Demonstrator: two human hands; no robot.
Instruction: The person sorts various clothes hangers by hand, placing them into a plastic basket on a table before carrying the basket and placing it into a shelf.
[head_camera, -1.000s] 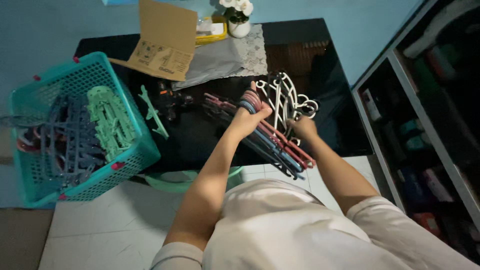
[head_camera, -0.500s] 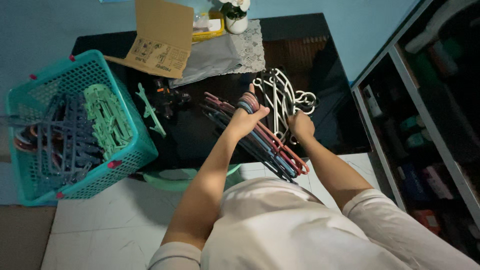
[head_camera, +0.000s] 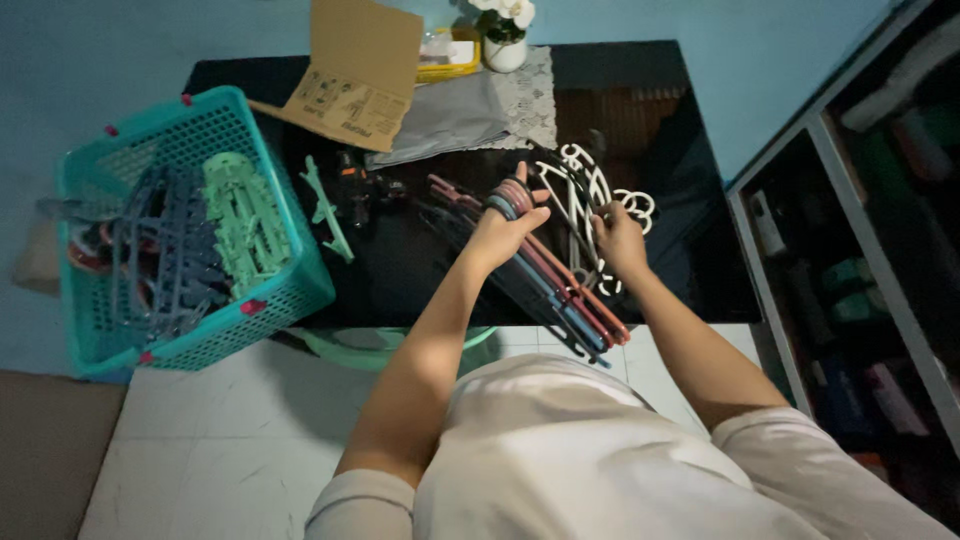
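Left hand: the left hand is closed around the hook ends of a bundle of thin plastic clothes hangers in pink, red and blue, and it holds them together above the black table.
Bundle: the coloured hangers go down from the left hand toward the person's body, and their far ends stick out over the near edge of the black glossy table.
Right hand: the right hand is just to the right of the left hand; its fingers are bent around the lower part of the white plastic hangers. I cannot tell if it grips them firmly or only touches them.
White hangers: they lie on the table in front of the right hand, partly crossed over each other, and they touch the coloured bundle on its right side.
Left of the left hand: a small dark tool and a pale green plastic clip piece lie on the table, near but apart from the hand.
Far left: a teal plastic basket with a grid wall stands well apart from the left hand; inside it are a green folding clip hanger and a grey-blue one.
Beyond the hands: a brown cardboard flap, a grey plastic bag, a white lace cloth and a small white pot with white flowers.
Right of the right hand: a dark shelf with blurred things.
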